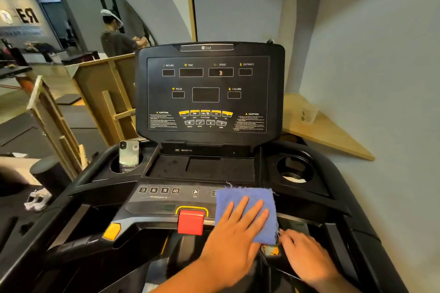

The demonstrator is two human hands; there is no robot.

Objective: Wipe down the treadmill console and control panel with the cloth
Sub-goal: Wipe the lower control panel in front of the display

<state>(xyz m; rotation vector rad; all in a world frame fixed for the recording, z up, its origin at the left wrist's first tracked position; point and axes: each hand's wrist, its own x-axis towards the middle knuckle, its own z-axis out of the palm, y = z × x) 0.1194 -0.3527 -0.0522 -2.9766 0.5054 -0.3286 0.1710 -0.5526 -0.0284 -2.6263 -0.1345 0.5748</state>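
Gym floor and a pale wall frame a black treadmill (pixel 333 197) that fills the view, seen from the belt end. Nearest, the left hand (pixel 235 228) lies flat on a blue cloth (pixel 245 197), fingers straight and slightly spread, pressing it onto the right part of the control panel (pixel 166 200). The cloth is folded to a rough square with frayed edges and covers the panel's right-hand buttons. Just beside its lower right corner, the right hand (pixel 302 254) rests on the handrail area with fingers loosely curled, fingertips at the cloth's frayed corner; whether they pinch it I cannot tell. Left of the cloth, a red safety key (pixel 190 221) sits in a yellow surround, and a yellow button (pixel 111 231) shows on the left grip. Above on the panel are keys marked 3, 6, 9, 12 and a fan key (pixel 195 191). Beyond that, a shallow tray (pixel 200 166) lies between two cup holders; a phone (pixel 128 153) stands upright in the left holder (pixel 114 166), while the right holder (pixel 295 169) shows something pale at its bottom. Farther back the console (pixel 209 93) rises, tilted, its dark display windows labelled incline, time, speed, distance, pulse and calorie. Behind it to the right a clear cup (pixel 309 114) stands on a wooden shelf (pixel 333 135). Far left, wooden frames (pixel 100 93) and a person (pixel 116 35) in a cap
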